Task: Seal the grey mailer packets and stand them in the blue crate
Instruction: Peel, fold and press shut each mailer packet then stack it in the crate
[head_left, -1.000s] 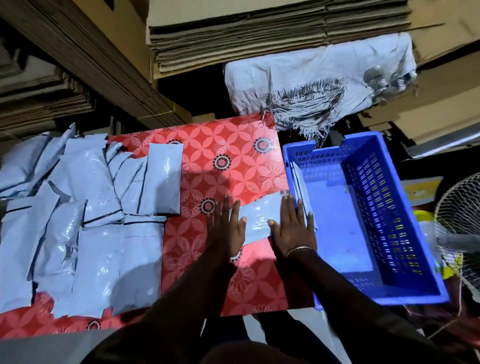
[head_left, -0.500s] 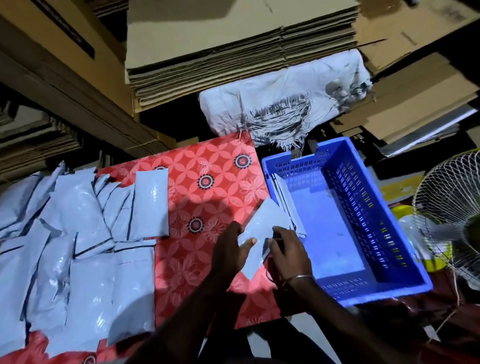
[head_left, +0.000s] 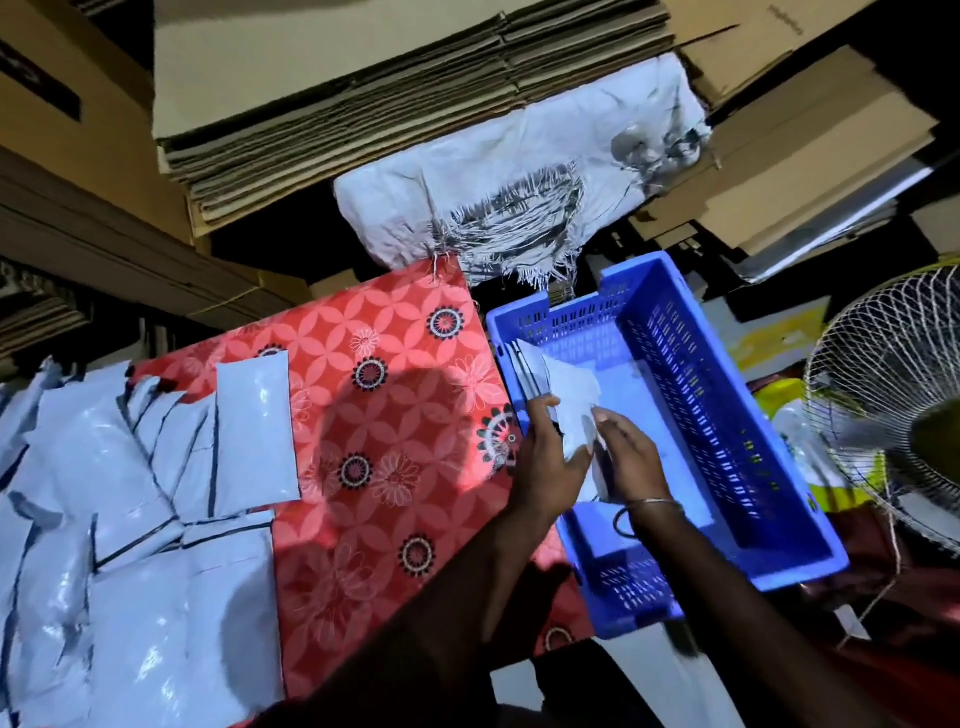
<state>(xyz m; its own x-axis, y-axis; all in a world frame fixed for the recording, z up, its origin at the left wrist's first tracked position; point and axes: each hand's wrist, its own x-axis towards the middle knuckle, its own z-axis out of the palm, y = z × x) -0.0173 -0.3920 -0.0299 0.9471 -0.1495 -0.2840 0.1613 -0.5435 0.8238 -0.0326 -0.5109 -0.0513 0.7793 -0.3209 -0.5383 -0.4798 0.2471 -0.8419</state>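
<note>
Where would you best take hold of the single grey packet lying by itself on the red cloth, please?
Take the single packet by its long right edge, coming from the bare red cloth side. It lies flat and lengthwise, its left edge butts against the overlapping pile of mailers, so the right edge is the free one to pinch and lift.

A table (head_left: 395, 395) fills the lower left and centre of the frame, and a spread of packets (head_left: 130, 493) covers its left part, overlapping one another. One packet (head_left: 257, 428) lies at the spread's right edge, nearer the table's middle. Just right of the table sits the crate (head_left: 737, 467), centre right. Inside it, against its left wall, a few standing packets (head_left: 530, 371) lean. Both hands are over that left wall: the left hand (head_left: 548, 457) and the right hand (head_left: 631, 457) hold a packet (head_left: 574, 405) between them, inside the crate. Flattened cartons (head_left: 415, 93) stack across the top, a sack (head_left: 519, 208) below them, a fan (head_left: 893, 415) at far right.
</note>
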